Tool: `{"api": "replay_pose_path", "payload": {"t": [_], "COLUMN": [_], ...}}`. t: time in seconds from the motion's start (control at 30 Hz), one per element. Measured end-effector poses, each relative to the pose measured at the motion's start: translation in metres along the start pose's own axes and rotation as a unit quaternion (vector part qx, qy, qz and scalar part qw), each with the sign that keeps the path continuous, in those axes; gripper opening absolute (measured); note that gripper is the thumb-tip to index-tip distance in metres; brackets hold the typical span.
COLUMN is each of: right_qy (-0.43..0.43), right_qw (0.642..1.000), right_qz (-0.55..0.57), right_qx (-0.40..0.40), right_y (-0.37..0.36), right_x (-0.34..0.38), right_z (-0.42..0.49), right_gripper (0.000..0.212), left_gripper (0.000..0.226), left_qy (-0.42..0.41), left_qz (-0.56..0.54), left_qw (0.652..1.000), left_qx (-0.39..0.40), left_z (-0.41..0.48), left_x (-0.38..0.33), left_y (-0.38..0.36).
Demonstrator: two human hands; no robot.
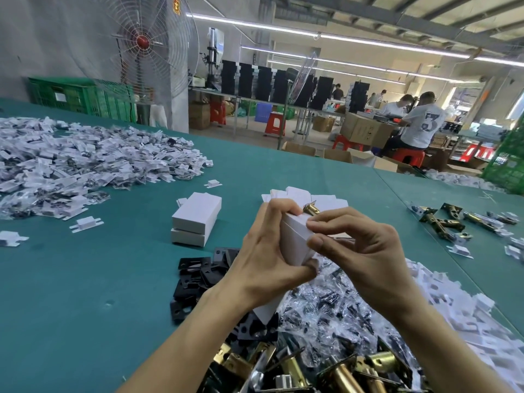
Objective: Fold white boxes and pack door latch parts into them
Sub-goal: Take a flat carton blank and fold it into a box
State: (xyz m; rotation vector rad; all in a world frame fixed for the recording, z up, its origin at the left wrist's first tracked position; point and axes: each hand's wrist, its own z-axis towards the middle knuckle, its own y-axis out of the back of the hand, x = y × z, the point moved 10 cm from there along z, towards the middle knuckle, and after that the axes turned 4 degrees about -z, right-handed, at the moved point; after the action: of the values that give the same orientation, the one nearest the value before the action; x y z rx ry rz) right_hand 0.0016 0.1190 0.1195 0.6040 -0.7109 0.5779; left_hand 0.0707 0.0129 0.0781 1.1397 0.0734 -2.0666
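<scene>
Curled round the left side of a white box (295, 239), the left hand (263, 251) grips it with fingers over the far end and thumb pressed on the near face. The box is held above the green table (85, 293), its long axis running from near the person up and away. Its far end is open, and a brass latch (310, 209) pokes out there, pointing away. The right hand (368, 251) pinches the box's right edge between thumb and forefinger, with the other fingers loosely bent.

Far left on the table lies a wide heap of white card pieces (85, 157). Nearer the hands, two closed boxes (195, 219) sit stacked, with black plates (195, 275) scattered just in front of them. Flat box blanks (326, 198) lie behind the hands. Below the wrists are clear screw bags (326, 307) and a pile of brass latches (340, 370). More loose latches (442, 222) lie well to the right.
</scene>
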Motion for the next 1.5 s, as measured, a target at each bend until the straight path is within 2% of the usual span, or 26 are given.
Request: {"api": "replay_pose_path", "payload": {"t": [0.17,0.3,0.4,0.5,0.6,0.73,1.0,1.27,1.37,1.43,1.5], "right_qy": [0.019,-0.025,-0.048,-0.066,-0.080,-0.081,-0.067,-0.044,-0.029,-0.001,0.060], "right_qw": [0.993,0.995,0.997,0.996,0.994,0.995,0.993,0.998,0.998,0.995,0.981], "right_qz": [-0.115,-0.095,-0.051,0.011,0.038,0.038,0.088,0.047,0.027,-0.045,-0.144], "right_qx": [-0.023,-0.019,-0.014,-0.052,-0.064,-0.051,-0.025,-0.010,-0.038,-0.085,-0.115], "right_y": [-0.005,-0.011,-0.016,-0.004,0.006,0.005,-0.003,-0.005,-0.002,0.005,0.007], "right_x": [0.001,-0.011,-0.017,-0.019,-0.021,-0.023,-0.024,-0.016,-0.012,-0.003,0.015], "right_z": [-0.011,-0.019,-0.020,-0.015,-0.009,-0.004,0.009,0.013,0.014,0.013,0.013], "right_gripper": [0.017,0.025,0.031,0.022,0.017,0.019,0.026,0.022,0.020,0.025,0.043], "left_gripper": [0.054,0.057,0.067,0.067,0.048,0.030,0.024,0.012,0.018,0.028,0.030], "left_qy": [-0.007,-0.009,-0.012,-0.002,0.043,0.060,0.025,0.016,0.027,0.065,0.170], "left_qz": [0.003,0.060,0.071,0.004,-0.101,-0.153,-0.162,-0.166,-0.143,-0.081,-0.109], "left_qw": [0.998,0.994,0.994,1.000,0.993,0.986,0.986,0.985,0.988,0.989,0.965], "left_qx": [-0.056,-0.093,-0.078,-0.017,0.030,-0.024,-0.041,-0.043,-0.043,-0.104,-0.166], "left_z": [0.000,0.000,0.001,0.005,0.008,0.011,0.013,0.013,0.015,0.014,0.008], "left_x": [-0.002,-0.006,-0.010,-0.012,-0.009,-0.006,-0.013,-0.010,-0.006,0.001,0.020], "left_y": [0.011,0.018,0.013,0.009,0.008,0.019,0.031,0.036,0.033,0.046,0.063]}}
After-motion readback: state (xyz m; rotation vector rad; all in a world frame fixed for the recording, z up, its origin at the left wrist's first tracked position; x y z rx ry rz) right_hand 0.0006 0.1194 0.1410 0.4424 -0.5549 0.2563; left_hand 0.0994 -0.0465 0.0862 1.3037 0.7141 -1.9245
